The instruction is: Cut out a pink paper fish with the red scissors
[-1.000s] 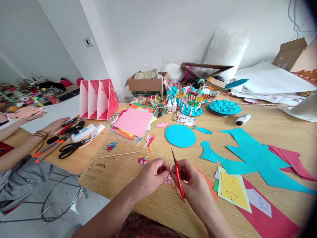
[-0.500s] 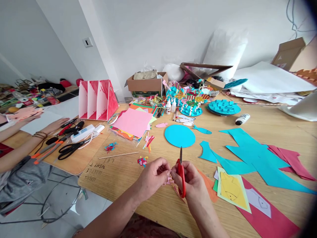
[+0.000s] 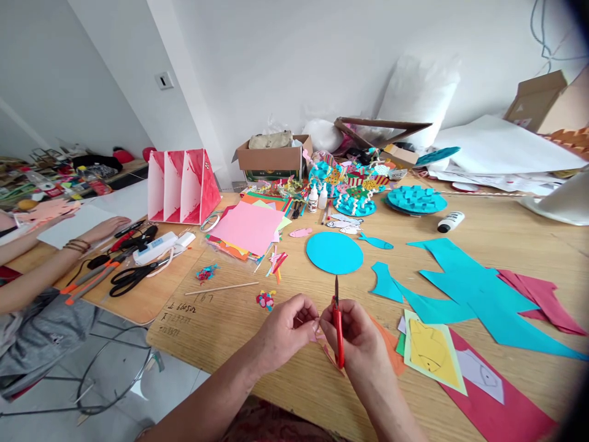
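Observation:
My right hand (image 3: pixel 356 334) is closed around a pair of red-handled scissors (image 3: pixel 339 334), whose closed blades point away from me. My left hand (image 3: pixel 289 328) is pinched close beside it, the two sets of fingertips nearly meeting; whatever lies between them is too small to make out. Under the hands are pink paper scraps (image 3: pixel 323 344), partly hidden. Just beyond the scissor tips lies a blue paper oval (image 3: pixel 334 252). Left of it rests a small pink paper fish (image 3: pixel 300 232), and to the right a blue paper fish (image 3: pixel 376 241).
Blue paper offcuts (image 3: pixel 478 288) and a yellow fish drawing (image 3: pixel 429 350) lie to the right. A stack of coloured paper (image 3: pixel 251 226), a thin stick (image 3: pixel 221 288) and glue bottles (image 3: pixel 313 199) are beyond. At left, another person's arm (image 3: pixel 59 261) rests near black scissors (image 3: pixel 133 277).
The scissors have turned slightly in my right hand, their handles now seen more edge-on. Both hands stay in nearly the same place, fingertips close together.

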Demonstrator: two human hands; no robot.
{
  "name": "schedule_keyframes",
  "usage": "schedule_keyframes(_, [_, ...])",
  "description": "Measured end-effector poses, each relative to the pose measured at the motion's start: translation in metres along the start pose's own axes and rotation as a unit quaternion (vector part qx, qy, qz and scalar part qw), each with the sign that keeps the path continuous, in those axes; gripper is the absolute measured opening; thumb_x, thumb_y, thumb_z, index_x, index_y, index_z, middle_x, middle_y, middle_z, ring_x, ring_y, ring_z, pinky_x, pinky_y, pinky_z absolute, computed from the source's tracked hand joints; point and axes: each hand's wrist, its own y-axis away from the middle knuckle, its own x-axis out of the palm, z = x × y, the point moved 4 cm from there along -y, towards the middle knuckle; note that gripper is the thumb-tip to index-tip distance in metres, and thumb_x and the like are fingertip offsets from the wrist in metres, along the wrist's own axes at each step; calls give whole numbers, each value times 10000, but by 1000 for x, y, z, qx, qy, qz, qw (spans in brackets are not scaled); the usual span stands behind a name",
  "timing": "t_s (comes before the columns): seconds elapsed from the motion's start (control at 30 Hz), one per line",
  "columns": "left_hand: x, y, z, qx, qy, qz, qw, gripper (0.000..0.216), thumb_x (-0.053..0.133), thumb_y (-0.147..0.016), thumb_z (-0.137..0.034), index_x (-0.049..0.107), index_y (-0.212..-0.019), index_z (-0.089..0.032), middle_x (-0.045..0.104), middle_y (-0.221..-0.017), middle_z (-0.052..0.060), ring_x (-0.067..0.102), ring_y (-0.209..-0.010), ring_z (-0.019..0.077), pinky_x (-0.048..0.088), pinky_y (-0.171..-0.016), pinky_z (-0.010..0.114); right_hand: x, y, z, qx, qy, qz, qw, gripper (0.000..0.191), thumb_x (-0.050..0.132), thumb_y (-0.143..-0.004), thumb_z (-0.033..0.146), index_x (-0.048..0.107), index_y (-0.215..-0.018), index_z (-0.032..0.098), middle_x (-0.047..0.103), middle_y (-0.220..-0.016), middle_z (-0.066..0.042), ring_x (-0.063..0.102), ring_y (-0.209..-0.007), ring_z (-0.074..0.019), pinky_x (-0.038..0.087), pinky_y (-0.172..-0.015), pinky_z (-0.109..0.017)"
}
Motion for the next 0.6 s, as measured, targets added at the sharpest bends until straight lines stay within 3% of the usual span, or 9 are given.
schedule_keyframes(0.13, [-1, -1, 1, 3, -15, -5, 1000, 40, 479, -737, -175, 456, -703, -175, 461, -655, -34, 454, -610, 100, 364, -567, 210, 1, 1, -2, 4, -32, -2, 999, 179, 653, -686, 237, 478, -715, 213, 546, -616, 30, 483, -540, -129, 391, -492, -241])
schedule_keyframes(0.47, [-1, 0, -3, 11, -15, -19, 1000, 44, 491, -743, -178, 469, -706, -169, 468, -646, -34, 453, -594, 93, 356, -546, 200, 2, 0, -2, 11, 12, 7, 1000, 202, 640, -697, 325, 472, -708, 214, 526, -608, 27, 477, -542, -139, 379, -484, -239])
schedule_keyframes(0.6, [-4, 2, -8, -14, 67, -20, 997, 117, 544, -744, -243, 481, -691, -159, 474, -618, -33, 469, -580, 97, 382, -556, 210, 1, 6, 8, 1, 92, 42, 995, 192, 572, -756, 359, 450, -714, 216, 493, -620, 23, 452, -548, -136, 370, -480, -235])
